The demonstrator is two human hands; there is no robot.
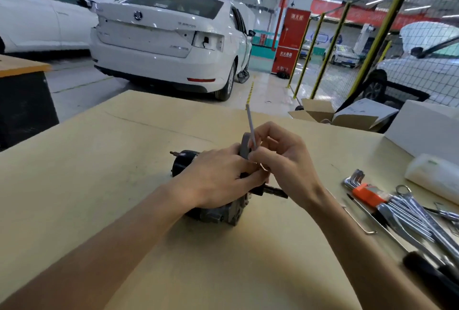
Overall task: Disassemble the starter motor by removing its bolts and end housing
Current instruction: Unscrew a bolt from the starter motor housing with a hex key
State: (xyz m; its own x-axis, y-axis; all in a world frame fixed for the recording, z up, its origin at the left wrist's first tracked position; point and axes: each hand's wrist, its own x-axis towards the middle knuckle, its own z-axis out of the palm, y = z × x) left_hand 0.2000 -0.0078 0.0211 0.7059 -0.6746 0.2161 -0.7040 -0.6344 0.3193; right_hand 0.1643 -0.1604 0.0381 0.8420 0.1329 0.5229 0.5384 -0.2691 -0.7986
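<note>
Red pillar sign (295, 37): characters unreadable. Left hand (218, 178) grips starter motor (218, 213); right hand (280, 160) pinches long bolt (250, 124).

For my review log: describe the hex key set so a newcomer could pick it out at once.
Start at the cardboard-covered table and look right of the starter motor, to the row of tools near the right edge. The hex key set lies at its far end: bent silver keys clipped in the only orange holder.

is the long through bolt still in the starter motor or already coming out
Coming out. The long bolt sticks up well above the starter motor, pinched by the right hand; the left hand holds the motor down.
</note>
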